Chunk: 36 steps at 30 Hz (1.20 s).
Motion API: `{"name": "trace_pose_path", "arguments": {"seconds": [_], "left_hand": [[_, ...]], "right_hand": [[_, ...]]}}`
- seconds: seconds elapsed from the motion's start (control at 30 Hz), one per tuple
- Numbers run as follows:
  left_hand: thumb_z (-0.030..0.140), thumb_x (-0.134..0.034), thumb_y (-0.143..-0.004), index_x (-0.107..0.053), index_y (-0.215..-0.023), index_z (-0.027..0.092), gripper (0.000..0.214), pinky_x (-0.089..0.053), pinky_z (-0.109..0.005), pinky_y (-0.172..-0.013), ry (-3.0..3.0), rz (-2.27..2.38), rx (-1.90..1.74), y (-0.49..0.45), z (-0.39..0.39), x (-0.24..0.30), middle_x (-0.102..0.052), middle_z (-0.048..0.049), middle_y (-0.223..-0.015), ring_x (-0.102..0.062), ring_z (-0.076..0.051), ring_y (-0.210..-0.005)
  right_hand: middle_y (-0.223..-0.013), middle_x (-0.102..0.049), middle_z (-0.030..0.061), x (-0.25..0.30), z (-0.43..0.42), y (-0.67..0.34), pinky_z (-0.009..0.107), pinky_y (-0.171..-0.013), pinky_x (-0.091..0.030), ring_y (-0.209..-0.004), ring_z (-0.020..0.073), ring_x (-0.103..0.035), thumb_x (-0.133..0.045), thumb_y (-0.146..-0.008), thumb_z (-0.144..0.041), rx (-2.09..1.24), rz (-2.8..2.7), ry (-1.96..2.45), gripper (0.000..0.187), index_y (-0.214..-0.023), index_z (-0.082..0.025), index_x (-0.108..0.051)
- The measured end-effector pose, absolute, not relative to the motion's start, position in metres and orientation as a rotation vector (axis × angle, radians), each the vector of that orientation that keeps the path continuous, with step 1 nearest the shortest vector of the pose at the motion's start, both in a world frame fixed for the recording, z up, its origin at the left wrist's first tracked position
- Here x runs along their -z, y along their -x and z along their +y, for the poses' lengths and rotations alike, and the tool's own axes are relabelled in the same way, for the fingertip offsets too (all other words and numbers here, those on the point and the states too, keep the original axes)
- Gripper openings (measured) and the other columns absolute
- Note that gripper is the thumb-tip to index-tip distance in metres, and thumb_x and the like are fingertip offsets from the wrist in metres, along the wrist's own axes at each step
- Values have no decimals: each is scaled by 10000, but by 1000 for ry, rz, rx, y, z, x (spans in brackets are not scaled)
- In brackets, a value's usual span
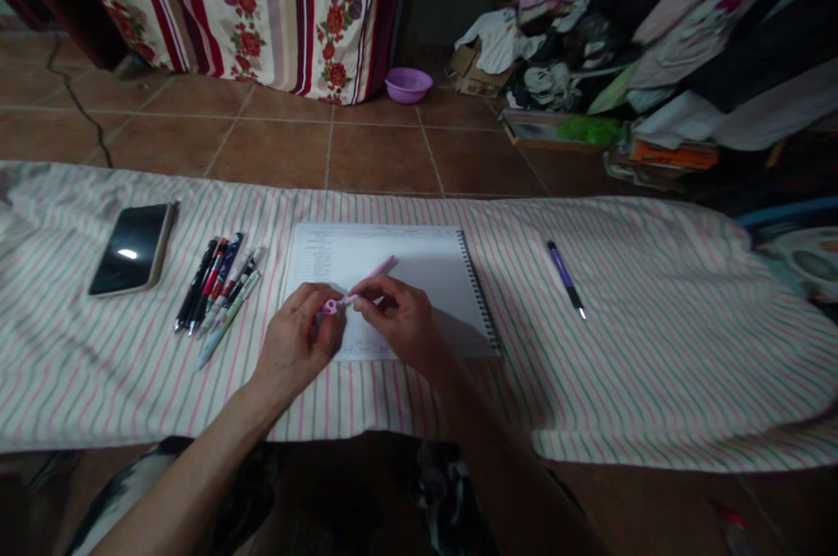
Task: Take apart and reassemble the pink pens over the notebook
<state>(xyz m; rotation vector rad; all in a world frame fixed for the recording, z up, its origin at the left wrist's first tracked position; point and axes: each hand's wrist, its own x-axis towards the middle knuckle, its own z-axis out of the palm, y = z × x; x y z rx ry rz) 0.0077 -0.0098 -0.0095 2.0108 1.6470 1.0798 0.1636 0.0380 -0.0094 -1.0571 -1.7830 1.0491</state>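
Note:
My right hand (401, 319) pinches a pink pen (380, 271) over a white spiral notebook (419, 264) that lies on a striped cloth (655, 346). My left hand (298, 338) is closed on the pen's pink cap (329, 306) right at the pen's tip. Both hands rest on the lower left of the page.
Several pens (219, 290) lie in a row left of the notebook, and a dark phone (132, 247) lies further left. A purple pen (566, 278) lies to the right. Beyond are a tiled floor, a purple bowl (408, 85), a floral cloth and piled clothes.

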Motion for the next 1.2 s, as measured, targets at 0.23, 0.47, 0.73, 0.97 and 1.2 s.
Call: {"name": "trace_pose_path", "arguments": {"seconds": [0.23,0.47,0.73,0.97,1.2], "left_hand": [[195,-520,-836,-591,-886,176,89,-468,-259,-675,-1938,1626,-1138,-9,-8,8,-617,-43,-866,-584,-148,-780],[188,-558,-810,-576,-815,176,23,-451,-247,-619,-1903,1682,-1173,-11,-7,6,-605,-11,-776,-561,-126,-672],[201,-558,-815,-592,-830,193,38,-461,-276,-698,-1771,1606,-1261,-11,-7,9,-621,-16,-822,-585,-140,-752],[234,-580,-811,-596,-840,201,46,-468,-297,-754,-1642,1536,-1316,-10,-7,16,-632,-23,-845,-599,-153,-802],[259,-576,-810,-610,-834,200,72,-471,-309,-761,-1648,1585,-1293,-9,-7,15,-636,-21,-830,-595,-158,-795]], "right_hand": [[-746,-673,7,12,36,-160,198,-576,-485,-655,107,-622,-601,-757,-149,-941,-1809,1026,86,-823,-186,-642],[-786,-662,15,12,34,-157,208,-593,-494,-697,111,-605,-569,-787,-115,-729,-1924,845,113,-833,-198,-631],[-776,-654,34,8,34,-155,205,-589,-503,-678,111,-600,-624,-783,-147,-676,-1873,778,99,-879,-172,-622],[-799,-669,36,6,33,-153,226,-645,-522,-730,119,-615,-600,-813,-158,-636,-1856,702,72,-873,-187,-626],[-801,-669,45,7,34,-153,243,-685,-523,-767,132,-625,-601,-810,-160,-664,-1847,712,77,-868,-181,-646]]}}
